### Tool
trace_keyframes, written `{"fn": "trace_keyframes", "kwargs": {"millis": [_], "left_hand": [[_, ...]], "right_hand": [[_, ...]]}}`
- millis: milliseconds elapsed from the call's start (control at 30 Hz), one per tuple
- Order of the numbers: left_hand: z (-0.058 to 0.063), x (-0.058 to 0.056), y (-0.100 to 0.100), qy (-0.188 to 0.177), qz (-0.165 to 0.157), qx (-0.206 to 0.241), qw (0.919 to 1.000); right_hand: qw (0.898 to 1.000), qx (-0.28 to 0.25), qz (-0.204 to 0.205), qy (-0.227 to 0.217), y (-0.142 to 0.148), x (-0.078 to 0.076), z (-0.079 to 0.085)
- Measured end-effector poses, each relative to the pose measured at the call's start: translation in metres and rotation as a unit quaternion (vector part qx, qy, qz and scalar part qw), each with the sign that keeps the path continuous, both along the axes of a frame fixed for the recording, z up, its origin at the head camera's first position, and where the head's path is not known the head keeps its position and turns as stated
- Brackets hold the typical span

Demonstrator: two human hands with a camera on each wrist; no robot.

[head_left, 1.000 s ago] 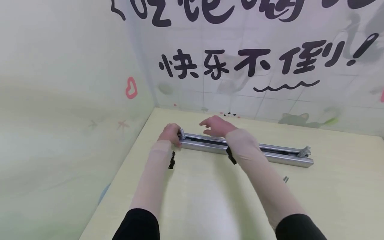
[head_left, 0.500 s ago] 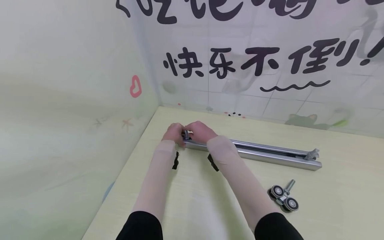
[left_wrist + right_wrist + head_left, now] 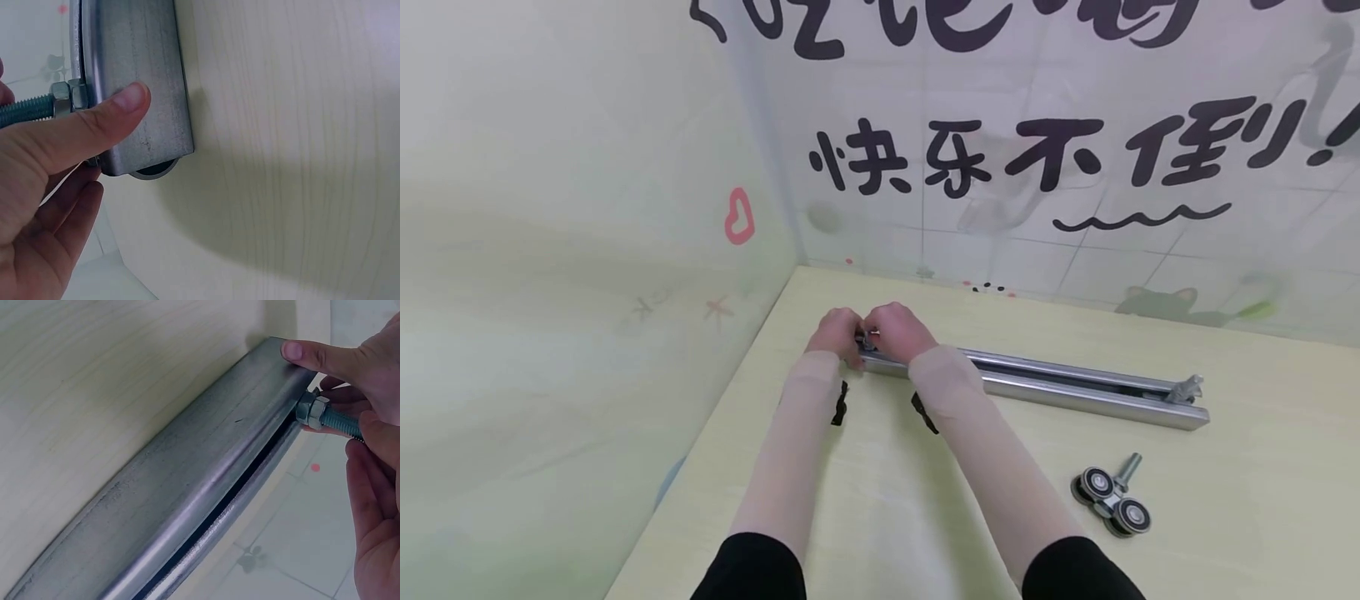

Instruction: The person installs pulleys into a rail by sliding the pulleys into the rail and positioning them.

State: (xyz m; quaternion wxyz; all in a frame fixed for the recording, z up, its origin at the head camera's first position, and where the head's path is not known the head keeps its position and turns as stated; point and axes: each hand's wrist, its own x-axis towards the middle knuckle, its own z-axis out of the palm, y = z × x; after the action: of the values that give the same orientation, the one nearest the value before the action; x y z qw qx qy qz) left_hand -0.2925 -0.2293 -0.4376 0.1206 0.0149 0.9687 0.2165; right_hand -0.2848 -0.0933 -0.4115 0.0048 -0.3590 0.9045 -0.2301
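A grey metal track rail (image 3: 1075, 392) with a slot along its top lies on the table. My left hand (image 3: 835, 333) grips its left end, thumb (image 3: 128, 100) pressed along the side wall. From the slot at that end stands a threaded bolt (image 3: 337, 419) with hex nuts (image 3: 69, 95) at its base. My right hand (image 3: 898, 331) pinches the bolt's free end between thumb and fingers, close beside the left hand. Below the rail's end, the edge of a wheel (image 3: 156, 170) shows; the rest of it is hidden inside the rail.
A loose roller hanger (image 3: 1112, 500) with wheels and a bolt lies on the table (image 3: 1262, 500) at the front right. Another metal fitting (image 3: 1186, 389) stands up from the rail's right end. Walls (image 3: 587, 250) rise at the left and back, the back one printed with lettering.
My right hand has come left from above the rail to the bolt and closed on it. The right forearm has uncovered the loose roller hanger. The left hand keeps its grip.
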Motion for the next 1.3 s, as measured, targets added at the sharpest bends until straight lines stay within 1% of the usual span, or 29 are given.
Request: {"fn": "trace_keyframes", "kwargs": {"millis": [133, 233, 433, 567, 800, 1000, 1133, 1300], "left_hand": [[0.001, 0.000, 0.002, -0.002, -0.001, -0.005, 1.0000], [0.001, 0.001, 0.003, -0.003, -0.001, -0.010, 0.9999], [0.002, 0.001, 0.001, -0.001, 0.001, -0.012, 0.9999], [0.000, 0.000, 0.001, -0.006, 0.002, -0.002, 1.0000], [0.000, 0.000, 0.002, -0.002, 0.002, -0.013, 0.9999], [0.002, 0.002, 0.004, -0.006, 0.008, 0.004, 0.9999], [0.002, 0.003, 0.004, -0.011, 0.013, 0.018, 0.9997], [0.002, 0.004, 0.004, -0.007, 0.014, 0.020, 0.9997]], "right_hand": [[1.000, -0.009, -0.026, 0.000, -0.001, 0.001, -0.001], [0.999, 0.000, -0.035, 0.008, -0.004, 0.002, -0.001], [0.999, 0.015, -0.039, 0.014, -0.007, 0.003, 0.001], [0.999, 0.015, -0.040, 0.010, -0.007, 0.004, 0.001], [0.999, 0.008, -0.035, 0.013, -0.005, 0.003, -0.001], [0.999, 0.015, -0.036, 0.015, -0.001, 0.003, -0.001], [0.999, 0.009, -0.035, 0.012, 0.003, 0.003, -0.001], [0.999, 0.014, -0.032, 0.018, 0.008, 0.004, -0.001]]}}
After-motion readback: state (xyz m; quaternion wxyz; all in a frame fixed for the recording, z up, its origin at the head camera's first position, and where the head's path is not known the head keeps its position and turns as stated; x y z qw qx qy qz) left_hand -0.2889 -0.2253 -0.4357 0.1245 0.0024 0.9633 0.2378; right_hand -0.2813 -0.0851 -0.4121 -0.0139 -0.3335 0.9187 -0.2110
